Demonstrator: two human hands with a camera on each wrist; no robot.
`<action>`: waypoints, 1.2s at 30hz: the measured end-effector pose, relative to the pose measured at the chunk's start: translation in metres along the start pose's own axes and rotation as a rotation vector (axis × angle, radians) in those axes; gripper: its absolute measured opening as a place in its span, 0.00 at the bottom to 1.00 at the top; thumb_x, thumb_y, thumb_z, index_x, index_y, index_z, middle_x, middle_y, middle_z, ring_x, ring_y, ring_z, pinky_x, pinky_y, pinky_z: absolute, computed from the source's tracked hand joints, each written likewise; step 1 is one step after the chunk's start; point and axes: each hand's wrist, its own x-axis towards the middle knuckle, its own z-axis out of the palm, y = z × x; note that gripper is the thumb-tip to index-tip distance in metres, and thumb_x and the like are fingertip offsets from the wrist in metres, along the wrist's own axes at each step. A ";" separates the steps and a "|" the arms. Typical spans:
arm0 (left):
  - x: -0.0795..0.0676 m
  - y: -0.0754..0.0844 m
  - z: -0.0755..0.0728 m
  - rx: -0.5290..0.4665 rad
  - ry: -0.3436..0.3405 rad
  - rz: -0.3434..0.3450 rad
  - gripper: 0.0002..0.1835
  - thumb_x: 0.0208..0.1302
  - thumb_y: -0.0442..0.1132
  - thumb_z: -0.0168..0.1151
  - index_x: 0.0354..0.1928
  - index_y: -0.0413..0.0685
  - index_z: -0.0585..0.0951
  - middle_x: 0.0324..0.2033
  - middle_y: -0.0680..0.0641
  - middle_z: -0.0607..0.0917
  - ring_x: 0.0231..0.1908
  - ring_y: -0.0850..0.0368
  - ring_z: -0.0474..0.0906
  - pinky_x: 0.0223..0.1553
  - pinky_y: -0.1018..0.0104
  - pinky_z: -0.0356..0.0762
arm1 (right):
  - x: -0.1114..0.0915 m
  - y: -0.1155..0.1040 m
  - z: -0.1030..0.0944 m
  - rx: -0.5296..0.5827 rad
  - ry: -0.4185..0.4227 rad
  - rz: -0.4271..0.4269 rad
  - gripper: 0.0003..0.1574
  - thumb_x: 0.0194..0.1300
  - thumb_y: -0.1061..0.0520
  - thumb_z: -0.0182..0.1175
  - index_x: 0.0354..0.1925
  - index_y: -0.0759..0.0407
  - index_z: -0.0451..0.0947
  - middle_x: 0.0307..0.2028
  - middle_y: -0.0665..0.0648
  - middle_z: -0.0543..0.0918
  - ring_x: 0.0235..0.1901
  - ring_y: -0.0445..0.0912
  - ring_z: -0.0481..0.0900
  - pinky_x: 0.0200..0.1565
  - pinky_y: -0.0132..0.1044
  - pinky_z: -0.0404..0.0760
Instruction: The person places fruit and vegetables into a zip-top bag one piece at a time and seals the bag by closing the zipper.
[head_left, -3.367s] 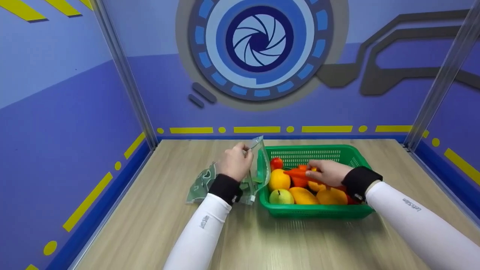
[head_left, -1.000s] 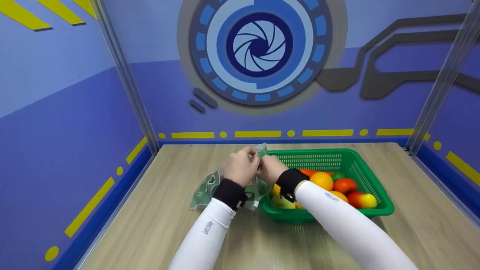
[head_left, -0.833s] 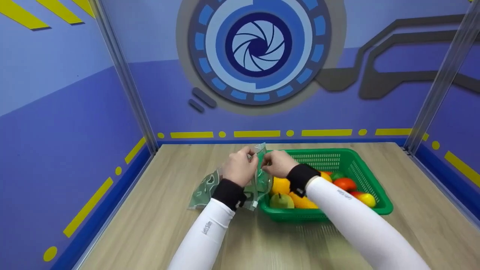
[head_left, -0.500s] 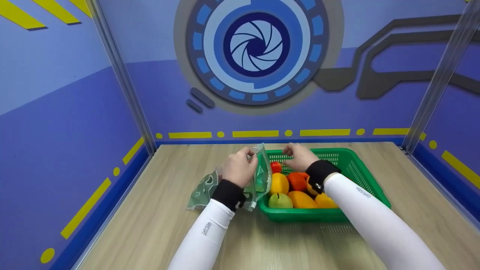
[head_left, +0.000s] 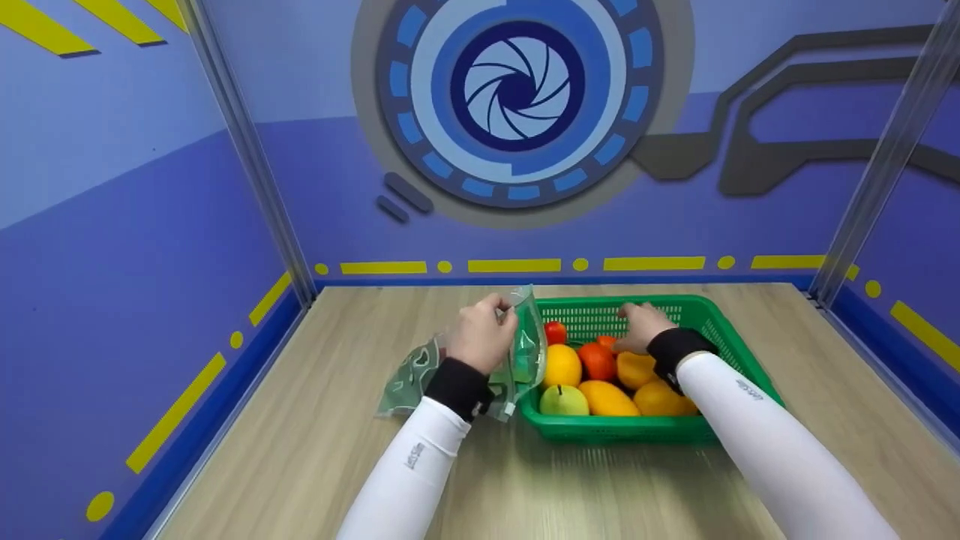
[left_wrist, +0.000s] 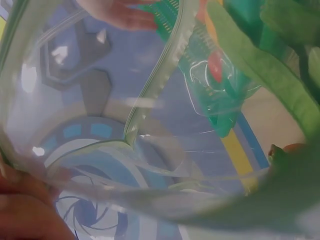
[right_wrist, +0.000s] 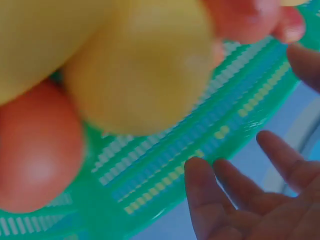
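Observation:
My left hand (head_left: 484, 334) pinches the upper edge of a clear zip bag (head_left: 530, 345), its mouth held apart toward the basket. The bag's green printed part (head_left: 411, 379) lies on the table to the left. In the left wrist view, clear film crosses most of the picture, with long green shapes (left_wrist: 265, 70) at the right. My right hand (head_left: 646, 328) hovers over the back of a green basket (head_left: 622, 429), fingers spread and holding nothing. Beneath it are a yellow-orange fruit (head_left: 636, 369) and a red-orange round one (head_left: 598, 361).
Along the basket's front sit a green pear (head_left: 564, 403), a mango-like fruit (head_left: 609, 399) and another yellow-orange fruit (head_left: 664, 399). An orange (head_left: 562, 366) and a small red fruit (head_left: 555, 332) are at its left. Walls enclose the wooden table (head_left: 375, 480) at the back and sides.
My right hand carried a pointed orange-red, carrot-like item from the basket to the bag's mouth, then drew back rightward over the basket without it. My left hand has kept its hold on the bag.

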 end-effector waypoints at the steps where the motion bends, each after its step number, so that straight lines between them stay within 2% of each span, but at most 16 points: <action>1: 0.000 0.000 0.000 0.004 0.003 0.001 0.07 0.71 0.41 0.62 0.40 0.45 0.85 0.25 0.46 0.87 0.15 0.63 0.66 0.18 0.73 0.62 | 0.000 0.003 0.001 -0.008 -0.015 0.001 0.44 0.64 0.52 0.70 0.69 0.73 0.66 0.66 0.78 0.72 0.65 0.72 0.70 0.65 0.63 0.72; 9: 0.001 0.001 0.001 0.022 0.000 -0.001 0.08 0.71 0.42 0.62 0.40 0.46 0.86 0.24 0.46 0.86 0.16 0.62 0.67 0.18 0.73 0.61 | -0.001 0.017 0.011 -0.007 -0.124 0.020 0.50 0.59 0.51 0.75 0.71 0.72 0.66 0.68 0.75 0.72 0.66 0.70 0.71 0.66 0.63 0.72; 15: 0.002 0.002 0.001 0.033 0.003 0.000 0.08 0.71 0.42 0.63 0.40 0.46 0.86 0.26 0.46 0.88 0.16 0.61 0.69 0.18 0.71 0.62 | -0.002 0.017 0.015 -0.021 -0.178 0.069 0.49 0.57 0.52 0.76 0.70 0.69 0.68 0.64 0.72 0.77 0.58 0.63 0.77 0.64 0.62 0.74; 23: 0.001 0.001 0.002 0.009 -0.007 0.010 0.08 0.72 0.41 0.62 0.41 0.45 0.85 0.25 0.45 0.87 0.15 0.63 0.66 0.18 0.73 0.60 | -0.013 0.013 0.018 -0.110 -0.186 0.079 0.55 0.53 0.50 0.77 0.72 0.65 0.64 0.63 0.69 0.78 0.53 0.59 0.78 0.61 0.62 0.76; 30: 0.001 0.000 0.002 0.000 -0.014 0.001 0.08 0.72 0.41 0.62 0.41 0.44 0.86 0.25 0.46 0.87 0.16 0.62 0.68 0.19 0.73 0.63 | -0.012 0.016 0.018 -0.130 -0.167 0.054 0.53 0.51 0.51 0.75 0.70 0.65 0.67 0.56 0.67 0.82 0.45 0.56 0.78 0.56 0.59 0.79; 33: 0.001 0.001 0.003 -0.002 -0.013 -0.002 0.08 0.71 0.41 0.62 0.41 0.44 0.86 0.26 0.45 0.88 0.16 0.62 0.69 0.19 0.72 0.65 | -0.008 0.020 0.018 -0.130 -0.152 0.047 0.50 0.53 0.52 0.72 0.70 0.65 0.67 0.58 0.69 0.80 0.47 0.59 0.78 0.55 0.58 0.79; 36: 0.001 0.001 0.003 -0.006 -0.017 -0.006 0.08 0.71 0.41 0.62 0.41 0.44 0.86 0.27 0.45 0.88 0.16 0.62 0.69 0.19 0.73 0.65 | -0.005 0.023 0.019 -0.120 -0.128 0.051 0.49 0.55 0.52 0.69 0.72 0.65 0.65 0.66 0.77 0.71 0.59 0.72 0.72 0.59 0.65 0.75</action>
